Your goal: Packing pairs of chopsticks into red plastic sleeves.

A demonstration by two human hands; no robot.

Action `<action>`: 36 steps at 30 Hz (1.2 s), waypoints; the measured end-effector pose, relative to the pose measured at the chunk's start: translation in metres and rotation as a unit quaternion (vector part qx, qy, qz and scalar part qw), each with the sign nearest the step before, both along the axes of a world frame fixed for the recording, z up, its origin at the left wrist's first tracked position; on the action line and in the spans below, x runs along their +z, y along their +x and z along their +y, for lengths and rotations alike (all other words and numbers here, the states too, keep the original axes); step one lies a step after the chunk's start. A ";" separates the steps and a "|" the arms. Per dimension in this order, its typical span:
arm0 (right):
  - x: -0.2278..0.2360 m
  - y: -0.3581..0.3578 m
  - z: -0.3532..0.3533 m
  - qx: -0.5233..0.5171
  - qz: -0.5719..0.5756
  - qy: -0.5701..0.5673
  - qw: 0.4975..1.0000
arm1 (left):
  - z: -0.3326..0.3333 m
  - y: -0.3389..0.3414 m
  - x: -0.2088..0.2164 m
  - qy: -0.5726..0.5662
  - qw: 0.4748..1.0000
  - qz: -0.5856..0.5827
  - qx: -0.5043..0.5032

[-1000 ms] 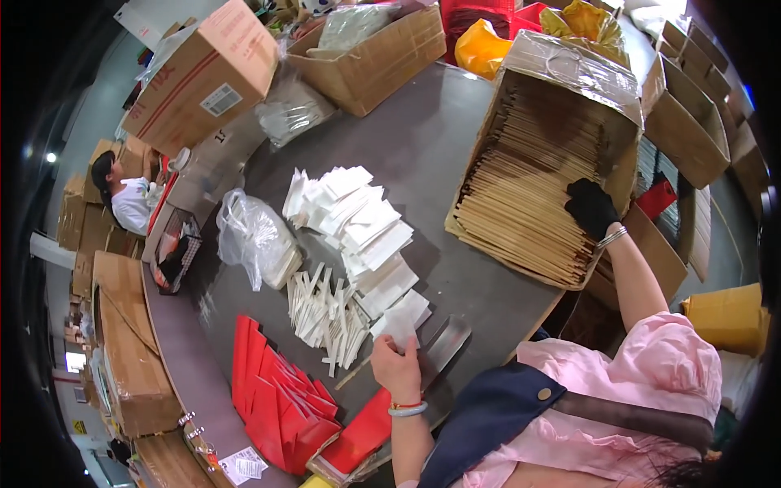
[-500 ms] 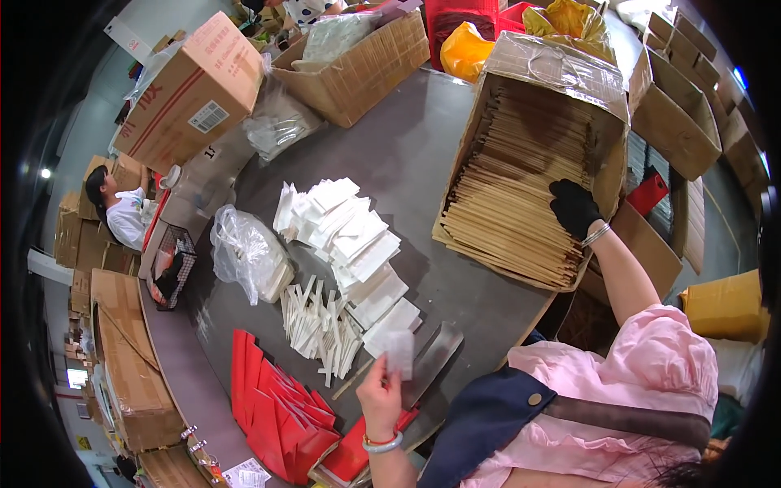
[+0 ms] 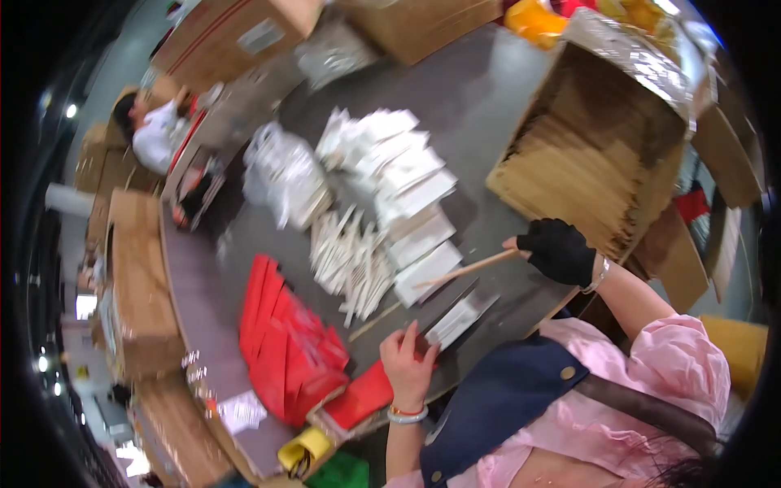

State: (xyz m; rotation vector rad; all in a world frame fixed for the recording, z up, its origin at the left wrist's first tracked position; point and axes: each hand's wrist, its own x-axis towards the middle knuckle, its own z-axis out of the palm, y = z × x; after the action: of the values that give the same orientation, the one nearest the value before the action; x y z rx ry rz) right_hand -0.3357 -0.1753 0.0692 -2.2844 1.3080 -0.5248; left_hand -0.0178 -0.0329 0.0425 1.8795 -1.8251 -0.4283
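Observation:
My right hand (image 3: 560,250), in a black fingerless glove, grips light wooden chopsticks (image 3: 472,267) at one end. They point left across the white packets. My left hand (image 3: 408,364) is bare, its fingers apart at the near end of a small white packet (image 3: 462,320). That packet lies on a dark narrow holder (image 3: 490,302) at the table's front edge. Flat white packets (image 3: 416,169) fan out in an overlapping row beyond, with thin white paper strips (image 3: 351,264) beside them. Red paper sleeves (image 3: 289,350) are piled at the left, and another red stack (image 3: 358,396) sits by my left wrist.
An open cardboard box (image 3: 582,154) of chopsticks stands at the right. A clear plastic bag (image 3: 281,175) lies left of the packets. Large cartons (image 3: 236,37) line the far side. A yellow roll (image 3: 305,450) sits at the near edge. Another person (image 3: 154,134) is at far left.
My right hand has come out of the box toward the left, now with chopsticks in it. The white packet from my left hand now lies on the holder. The whole view has shifted.

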 end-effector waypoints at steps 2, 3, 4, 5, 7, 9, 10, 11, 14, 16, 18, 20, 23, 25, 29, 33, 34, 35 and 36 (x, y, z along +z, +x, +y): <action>-0.014 0.011 0.009 0.066 0.029 0.012 0.997 | 0.007 0.005 0.006 0.018 0.999 -0.027 -0.001; -0.023 0.016 0.011 0.114 0.067 0.015 0.991 | 0.012 0.009 0.007 0.031 0.998 -0.043 -0.021; -0.031 0.019 0.011 0.130 0.061 0.016 0.990 | 0.018 0.013 0.005 0.035 0.998 -0.049 -0.005; -0.039 0.021 0.010 0.153 0.108 0.014 0.982 | 0.024 0.016 -0.002 0.032 0.998 -0.051 -0.010; -0.047 0.032 0.010 0.185 0.154 0.011 0.971 | 0.029 0.018 -0.006 0.020 0.999 -0.048 -0.012; -0.050 0.047 0.014 0.200 0.154 -0.010 0.968 | 0.027 0.014 -0.009 0.016 0.999 -0.041 -0.011; -0.052 0.060 0.017 0.203 0.155 -0.010 0.967 | 0.024 0.010 -0.011 0.010 0.999 -0.033 -0.019; -0.055 0.075 0.022 0.230 0.067 -0.017 0.971 | 0.018 0.001 -0.012 0.029 0.999 -0.019 -0.016; -0.080 0.078 0.016 0.250 -0.054 -0.011 0.967 | 0.009 -0.012 -0.005 0.051 0.997 -0.053 -0.009; -0.084 0.056 0.007 0.103 0.034 0.006 0.994 | 0.013 -0.008 -0.011 0.053 0.997 -0.060 -0.007; -0.106 0.065 0.024 0.039 -0.091 0.121 0.988 | 0.007 -0.013 -0.018 0.047 0.997 -0.057 -0.025; -0.095 0.120 0.051 0.133 -0.192 0.206 0.950 | 0.002 -0.015 -0.020 0.038 0.998 -0.048 -0.031; -0.070 0.136 0.056 0.186 -0.204 0.181 0.944 | -0.008 -0.005 -0.012 0.047 0.995 -0.046 -0.075; -0.041 0.118 0.038 0.190 -0.060 0.050 0.979 | -0.009 -0.004 -0.002 0.049 0.989 -0.074 -0.117; -0.017 0.109 0.027 0.243 0.088 0.018 0.966 | -0.025 0.013 0.056 0.188 0.944 -0.161 -0.217; -0.002 0.068 0.009 0.168 0.001 -0.105 0.980 | -0.043 0.084 0.104 0.054 0.983 -0.105 -0.138; 0.003 0.069 0.008 0.115 -0.012 -0.053 0.992 | -0.039 0.107 0.106 0.017 0.990 -0.110 -0.088; 0.006 0.070 0.008 0.059 -0.019 0.000 0.998 | -0.033 0.118 0.101 -0.024 0.977 -0.210 -0.017; 0.008 0.071 0.011 0.058 -0.019 0.001 0.998 | -0.027 0.126 0.090 -0.063 0.949 -0.303 0.050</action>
State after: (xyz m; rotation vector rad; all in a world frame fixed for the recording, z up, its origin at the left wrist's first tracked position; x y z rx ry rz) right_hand -0.2644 -0.1648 0.0771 -2.3214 1.1494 -0.5239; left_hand 0.1078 -0.0596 0.1325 2.1508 -2.0422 0.3418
